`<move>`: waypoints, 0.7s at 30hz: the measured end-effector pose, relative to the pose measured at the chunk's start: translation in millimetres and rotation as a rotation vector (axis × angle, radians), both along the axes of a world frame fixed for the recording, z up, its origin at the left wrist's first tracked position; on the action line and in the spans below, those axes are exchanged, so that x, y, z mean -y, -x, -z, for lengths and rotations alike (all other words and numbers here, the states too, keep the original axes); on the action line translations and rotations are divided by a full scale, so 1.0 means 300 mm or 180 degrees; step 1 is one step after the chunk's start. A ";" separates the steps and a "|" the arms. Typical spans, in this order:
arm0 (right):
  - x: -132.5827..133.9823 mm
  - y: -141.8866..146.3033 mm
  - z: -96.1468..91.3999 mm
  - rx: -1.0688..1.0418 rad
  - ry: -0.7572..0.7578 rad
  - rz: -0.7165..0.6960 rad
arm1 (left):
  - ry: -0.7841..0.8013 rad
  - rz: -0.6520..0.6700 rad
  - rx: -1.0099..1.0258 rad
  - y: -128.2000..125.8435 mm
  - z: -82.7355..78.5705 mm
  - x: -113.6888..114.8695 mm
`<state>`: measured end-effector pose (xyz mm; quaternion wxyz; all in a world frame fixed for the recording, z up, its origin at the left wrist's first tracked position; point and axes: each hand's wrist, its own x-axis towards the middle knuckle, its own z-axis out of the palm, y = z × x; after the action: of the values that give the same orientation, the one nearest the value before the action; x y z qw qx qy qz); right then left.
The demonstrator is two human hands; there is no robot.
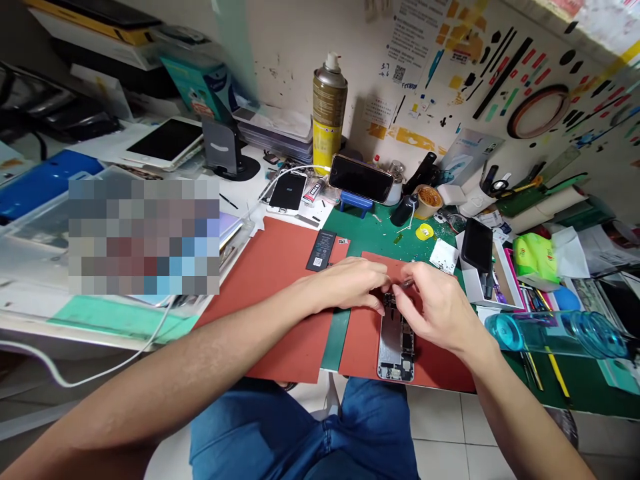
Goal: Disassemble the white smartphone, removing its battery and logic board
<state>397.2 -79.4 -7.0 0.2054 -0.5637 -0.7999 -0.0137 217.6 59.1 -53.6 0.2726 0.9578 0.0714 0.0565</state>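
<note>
Open phone (391, 340) lies flat on a red mat (357, 353), top end by both hands. L hand (361, 281) has bent fingers at that end; can't tell if they grip or just rest. R hand (440, 303) looks pinched, thumb & finger, on a small dark bit (407, 285), too tiny to name. Phone's prob. light & stiff, w/ a shell that may be a bit slippy. Its insides look easy to break, so best hold the long side edges & keep off tiny parts. Batt. (321, 250) lies near: prob. light too, don't bend it.
</note>
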 end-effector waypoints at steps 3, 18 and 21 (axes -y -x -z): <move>0.002 0.005 -0.002 0.0023 -0.0058 0.0050 | 0.0040 -0.0004 -0.0007 0.000 -0.001 0.001; 0.018 0.015 0.044 -0.0231 -0.0186 0.0520 | -0.0108 0.0024 0.0024 -0.001 0.010 -0.003; 0.019 0.023 0.054 -0.0259 -0.0305 0.0690 | -0.0075 0.0004 -0.0012 -0.002 0.004 -0.001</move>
<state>390.3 -85.3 -23.2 0.2617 -0.6365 -0.7237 -0.0512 218.3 59.2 -54.9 0.2611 0.9611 0.0707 0.0554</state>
